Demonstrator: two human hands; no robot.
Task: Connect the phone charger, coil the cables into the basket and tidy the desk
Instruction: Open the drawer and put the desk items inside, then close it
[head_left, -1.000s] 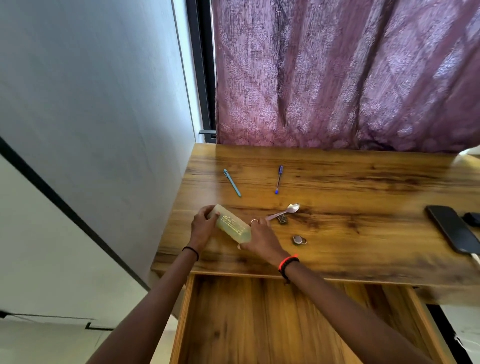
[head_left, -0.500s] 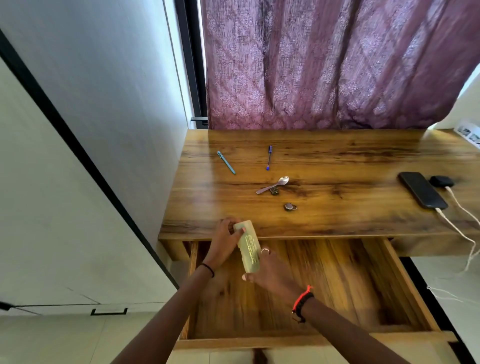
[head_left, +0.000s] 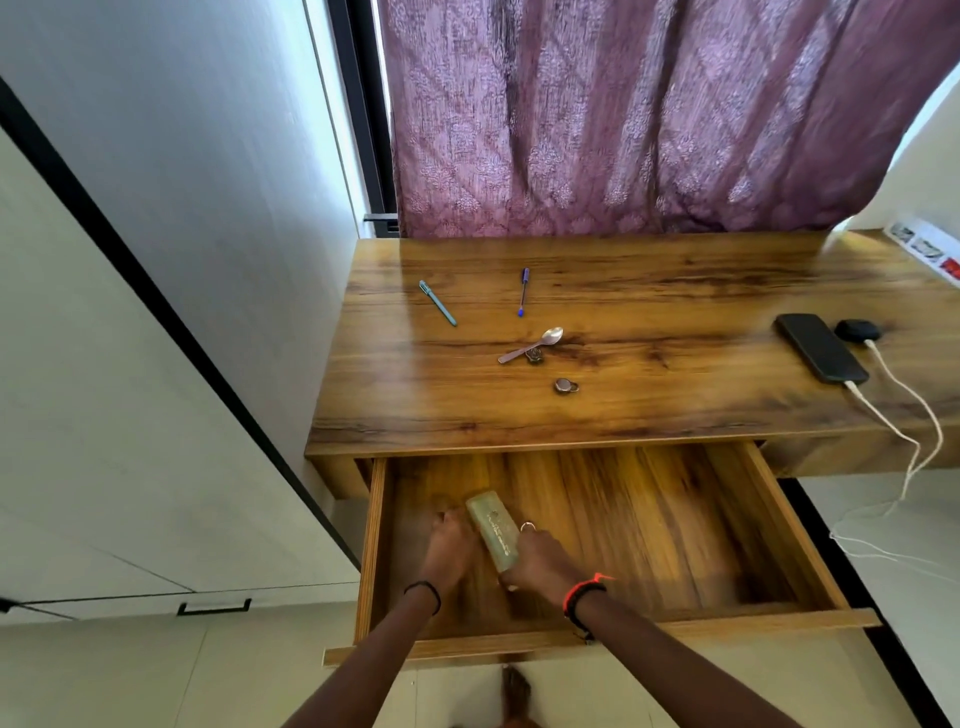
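Observation:
Both hands hold a pale green oblong case (head_left: 493, 531) low inside the open wooden drawer (head_left: 769, 525), near its left side. My left hand (head_left: 451, 550) grips the case's left edge; my right hand (head_left: 540, 562), with a ring, grips its near end. On the desk (head_left: 675, 410) at the right lies a black phone (head_left: 821, 347) with a white charging cable (head_left: 883, 415) plugged into its near end. A small black case (head_left: 857, 330) beside the phone has a second white cable (head_left: 924, 405) running off the desk edge.
On the desk lie a teal pen (head_left: 437, 303), a blue pen (head_left: 523, 291), a spoon (head_left: 532, 344) with a small dark object (head_left: 535, 356) beside it, and a small round metal piece (head_left: 566, 385). A purple curtain (head_left: 649, 114) hangs behind. A white cupboard stands to the left.
Both hands carried the green case from the desk top, over the front edge, and down into the open drawer. The view pulled back, showing the phone and cables.

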